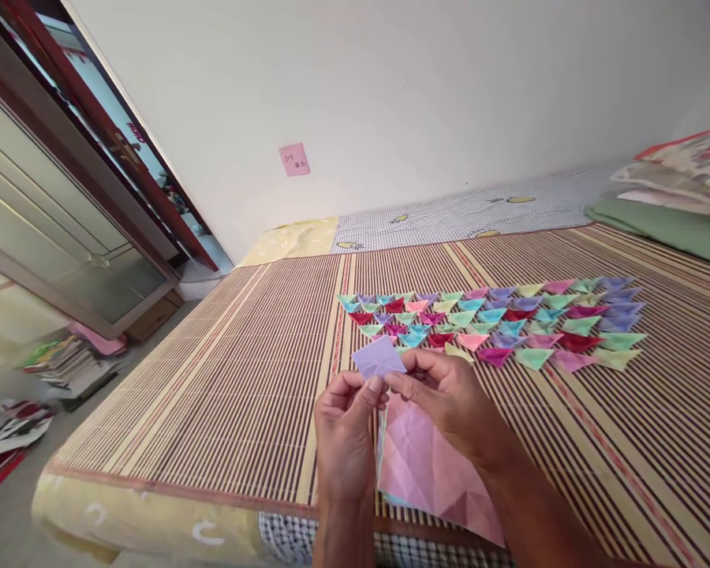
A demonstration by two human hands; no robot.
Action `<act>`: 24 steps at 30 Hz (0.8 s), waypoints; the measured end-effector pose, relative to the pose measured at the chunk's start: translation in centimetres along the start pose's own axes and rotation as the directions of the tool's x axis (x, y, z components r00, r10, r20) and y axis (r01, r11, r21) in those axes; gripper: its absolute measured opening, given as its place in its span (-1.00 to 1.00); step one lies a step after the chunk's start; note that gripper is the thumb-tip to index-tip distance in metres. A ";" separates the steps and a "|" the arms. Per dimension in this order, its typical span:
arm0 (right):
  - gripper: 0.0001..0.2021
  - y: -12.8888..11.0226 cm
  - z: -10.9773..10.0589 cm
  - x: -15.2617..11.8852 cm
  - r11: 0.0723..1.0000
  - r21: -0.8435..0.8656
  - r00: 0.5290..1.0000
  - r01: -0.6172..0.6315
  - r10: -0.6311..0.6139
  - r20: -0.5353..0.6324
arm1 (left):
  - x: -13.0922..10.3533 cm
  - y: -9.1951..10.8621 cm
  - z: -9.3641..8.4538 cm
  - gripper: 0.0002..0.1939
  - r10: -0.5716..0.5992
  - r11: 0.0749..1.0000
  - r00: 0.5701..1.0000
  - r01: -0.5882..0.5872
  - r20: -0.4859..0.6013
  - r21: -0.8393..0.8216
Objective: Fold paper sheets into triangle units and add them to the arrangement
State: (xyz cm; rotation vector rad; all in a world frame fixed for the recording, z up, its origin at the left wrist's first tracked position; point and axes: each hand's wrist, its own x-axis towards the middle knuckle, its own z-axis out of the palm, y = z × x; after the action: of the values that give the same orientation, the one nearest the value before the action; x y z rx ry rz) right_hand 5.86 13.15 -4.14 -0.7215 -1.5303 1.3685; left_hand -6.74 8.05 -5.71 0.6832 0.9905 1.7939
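Note:
Between my two hands is a small folded lilac paper [379, 356], shaped like a diamond. My left hand [349, 410] pinches its lower edge with thumb and fingers. My right hand [443, 390] grips its right corner and lower edge, the thumb close to the left thumb. Below the hands lies a stack of creased paper with a pink sheet [429, 465] on top, partly covered by my right hand and forearm. Behind the hands, several rows of small folded paper pieces [461, 319] in many colours are laid out on the striped mat.
The striped bamboo mat [230, 379] covers a bed against a white wall with a pink note [294, 159]. Folded bedding [668, 217] lies at the far right. Books [59, 356] stand on the floor at left, near a door.

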 end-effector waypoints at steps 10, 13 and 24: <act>-0.75 0.3 -0.2 0.1 0.999 0.028 0.999 0.043 -0.043 -0.004 | -0.3 -0.8 1.1 -0.72 0.010 0.996 0.999 -0.014 -0.040 -0.089; -0.75 0.1 0.1 0.1 0.995 0.003 0.993 0.095 -0.095 -0.069 | -0.2 -1.2 1.0 -0.72 -0.024 0.999 0.999 0.025 0.029 -0.022; -0.80 0.0 0.1 -0.1 0.917 -0.315 0.966 0.245 -0.258 -0.002 | -0.5 1.9 -0.2 -0.81 0.063 0.978 0.997 -0.069 0.038 0.196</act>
State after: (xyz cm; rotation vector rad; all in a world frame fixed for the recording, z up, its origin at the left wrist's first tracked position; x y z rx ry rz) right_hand 5.79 13.01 -4.15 -0.7108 -1.7595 0.9232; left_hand -7.59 7.12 -4.15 0.8739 1.1467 1.7507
